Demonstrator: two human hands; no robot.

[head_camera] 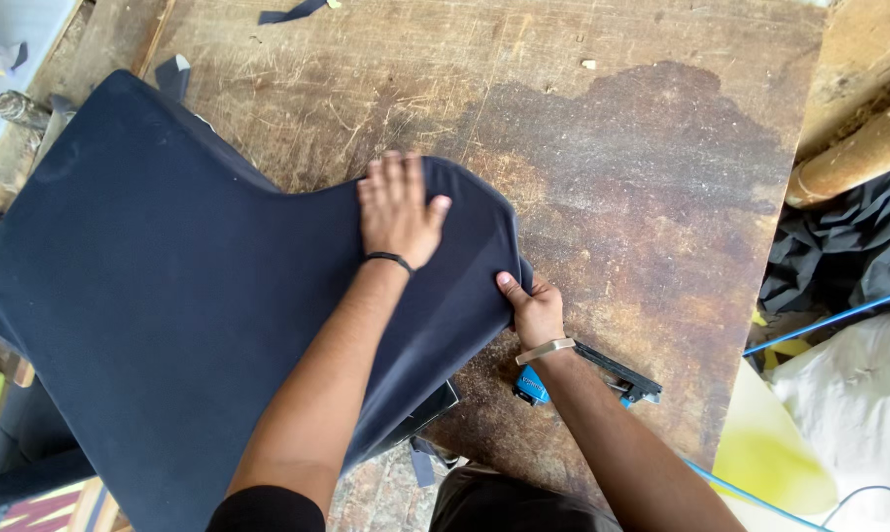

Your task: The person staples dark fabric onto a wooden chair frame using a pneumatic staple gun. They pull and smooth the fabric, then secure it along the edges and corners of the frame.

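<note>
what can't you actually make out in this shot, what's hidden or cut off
Head view:
- Tool with blue end: mostly hidden under the right forearm.
- Right hand fingers: curled under the edge of the dark fabric-covered panel.
- Panel's underside and lower left corner: hidden or cut off by the frame.
- Table under the panel: covered.
- Left hand: flat on top.

Navy fabric cover [169,296], blue stapler [534,386]

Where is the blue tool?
In the head view, the blue tool lies on the worn wooden table, low and right of middle, under the right hand's wrist, beside the dark fabric-covered cushion.
</note>
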